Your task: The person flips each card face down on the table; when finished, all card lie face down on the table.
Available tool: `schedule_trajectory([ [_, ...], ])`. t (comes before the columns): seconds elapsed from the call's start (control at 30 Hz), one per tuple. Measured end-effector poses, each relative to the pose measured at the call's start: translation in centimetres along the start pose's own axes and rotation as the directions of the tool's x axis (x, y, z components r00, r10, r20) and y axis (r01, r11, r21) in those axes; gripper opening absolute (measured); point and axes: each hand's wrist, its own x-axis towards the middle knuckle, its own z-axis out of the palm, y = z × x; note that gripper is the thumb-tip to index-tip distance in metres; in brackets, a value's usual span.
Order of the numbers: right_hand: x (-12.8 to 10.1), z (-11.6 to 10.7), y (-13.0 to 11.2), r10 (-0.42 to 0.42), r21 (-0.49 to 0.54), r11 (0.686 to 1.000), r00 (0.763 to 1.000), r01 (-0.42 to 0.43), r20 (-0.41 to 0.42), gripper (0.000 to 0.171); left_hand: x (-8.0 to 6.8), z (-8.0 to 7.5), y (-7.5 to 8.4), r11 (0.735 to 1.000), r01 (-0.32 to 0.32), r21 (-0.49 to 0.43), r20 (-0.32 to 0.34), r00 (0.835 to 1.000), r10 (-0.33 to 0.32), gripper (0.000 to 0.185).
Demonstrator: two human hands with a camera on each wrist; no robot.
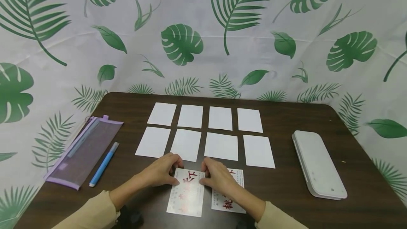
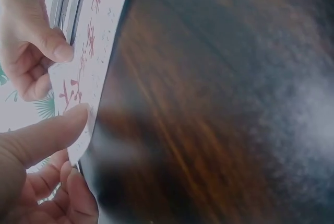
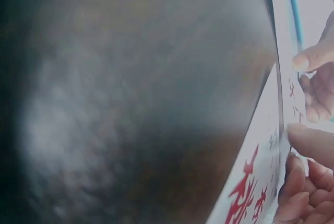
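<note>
Near the table's front, my left hand (image 1: 162, 170) pinches the upper left corner of a white card (image 1: 186, 199) with red brush-style characters and small print. My right hand (image 1: 219, 176) pinches the same card at its upper right. In the left wrist view, the left thumb (image 2: 62, 130) lies on the card's printed face with fingers curled behind it. The right wrist view shows the right thumb (image 3: 310, 140) on the card's edge. A second red-lettered card (image 1: 219, 200) lies to the right, partly hidden under my right hand and forearm.
Several blank white cards (image 1: 220, 146) lie in two rows across the dark wooden table (image 1: 286, 186). On the left are a purple mesh zip pouch (image 1: 86, 151) and a blue marker (image 1: 104, 164). A white case (image 1: 319, 165) lies on the right. Behind hangs a leaf-patterned cloth (image 1: 197, 17).
</note>
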Motion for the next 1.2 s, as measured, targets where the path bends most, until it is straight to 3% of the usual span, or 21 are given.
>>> schedule_trajectory([
  [0.13, -0.1, 0.0, 0.0, -0.012, 0.029, 0.999, 0.999, 0.013, -0.031, 0.026, 0.0, 0.3, -0.2, 1.000, 0.007, -0.023, -0.026, 1.000, -0.008, 0.035],
  [0.23, -0.1, -0.3, 0.1, 0.001, 0.132, 0.991, 0.999, 0.004, -0.042, 0.022, 0.0, 0.3, -0.4, 0.979, 0.030, -0.202, -0.013, 0.999, -0.034, 0.030],
  [0.3, 0.1, -0.7, 0.2, 0.043, 0.256, 0.966, 0.999, -0.033, -0.032, 0.019, 0.0, 0.2, -0.4, 0.922, 0.058, -0.383, 0.004, 0.998, -0.062, 0.027],
  [0.37, 0.4, -1.1, 0.3, 0.094, 0.371, 0.925, 0.995, -0.077, -0.028, 0.016, 0.1, 0.1, -0.4, 0.832, 0.085, -0.548, 0.018, 0.996, -0.090, 0.027],
  [0.47, 1.0, -1.7, 0.3, 0.182, 0.497, 0.859, 0.981, -0.127, -0.064, 0.015, 0.5, -0.2, 0.0, 0.724, 0.098, -0.683, 0.001, 0.991, -0.134, 0.030],
  [0.6, 1.4, -2.1, -0.1, 0.201, 0.451, 0.891, 0.932, -0.046, -0.301, 0.023, 1.4, -0.5, 0.8, 0.662, 0.092, -0.744, -0.075, 0.973, -0.220, 0.028],
  [0.67, 1.4, -2.1, -0.6, 0.136, 0.366, 0.930, 0.898, 0.029, -0.418, 0.026, 1.7, -0.6, 1.3, 0.641, 0.086, -0.763, -0.118, 0.956, -0.267, 0.025],
  [0.73, 1.2, -1.8, -1.2, 0.038, 0.284, 0.952, 0.879, 0.112, -0.476, 0.025, 2.1, -0.6, 1.7, 0.624, 0.079, -0.777, -0.149, 0.941, -0.304, 0.023],
  [0.83, 0.9, -1.1, -2.0, -0.102, 0.206, 0.953, 0.878, 0.221, -0.468, 0.023, 2.5, -0.4, 2.4, 0.601, 0.056, -0.797, -0.182, 0.927, -0.328, 0.022],
  [0.9, 0.7, -0.7, -2.3, -0.151, 0.176, 0.951, 0.879, 0.254, -0.452, 0.024, 2.8, -0.3, 2.8, 0.589, 0.042, -0.807, -0.201, 0.918, -0.341, 0.022],
  [1.07, 0.4, 0.0, -2.6, -0.165, 0.127, 0.961, 0.879, 0.245, -0.446, 0.032, 3.4, -0.1, 4.1, 0.557, 0.022, -0.830, -0.237, 0.890, -0.389, 0.020],
  [1.2, 0.4, -0.2, -2.8, -0.201, 0.037, 0.969, 0.866, 0.245, -0.459, 0.037, 3.8, 0.0, 5.0, 0.510, 0.015, -0.860, -0.237, 0.874, -0.425, 0.017],
])
